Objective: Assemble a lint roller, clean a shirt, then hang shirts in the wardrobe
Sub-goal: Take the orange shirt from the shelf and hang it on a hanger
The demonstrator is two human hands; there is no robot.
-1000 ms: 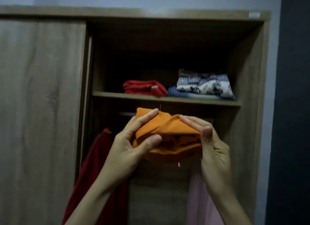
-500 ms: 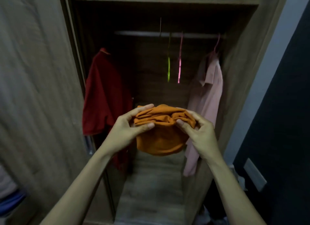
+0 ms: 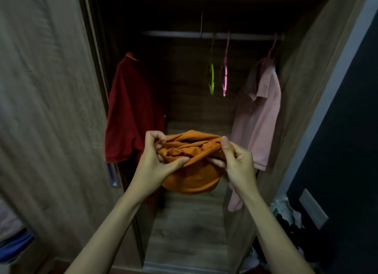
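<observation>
I have the bunched orange shirt (image 3: pixel 192 171) pinched in the curled fingers of my left hand (image 3: pixel 155 163) and right hand (image 3: pixel 238 163), before the wardrobe (image 3: pixel 302 85) rail (image 3: pixel 173 34).

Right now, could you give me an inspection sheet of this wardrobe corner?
Surface: wooden wardrobe floor under the hanging clothes.
Job's things: bunched orange shirt in front; red shirt hangs left, pink shirt right; green hanger and pink hanger hang bare on the rail.
Clutter: heap of clothes on the floor, right of the wardrobe.
Hands: left hand and right hand both grip the orange shirt.
Cables: nothing seen.
Surroundings: sliding door left; dark wall with a wall plate right.
</observation>
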